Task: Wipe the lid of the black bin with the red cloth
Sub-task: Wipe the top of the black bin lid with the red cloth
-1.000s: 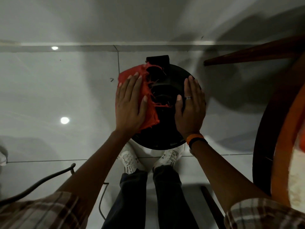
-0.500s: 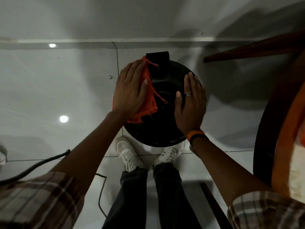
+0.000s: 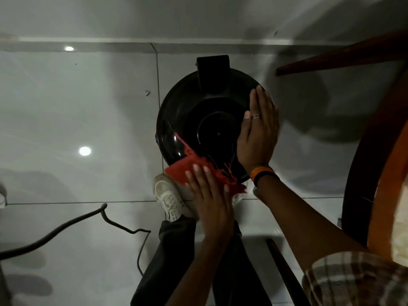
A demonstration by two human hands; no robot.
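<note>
Left hand (image 3: 209, 195) flat, pressing red cloth (image 3: 189, 168) over near lid (image 3: 176, 111) rim; right hand (image 3: 258, 133) open on right edge. Left floor (image 3: 66, 107) clear.

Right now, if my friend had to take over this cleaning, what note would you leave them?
Left hand: flat, pressing the frayed red cloth against the near edge of the round glossy black bin lid.
Right hand: open, palm resting on the lid's right side, steadying it.
Done: cannot tell how much is already wiped.
Left: probably the centre, far edge and right side under the steadying hand.
</note>
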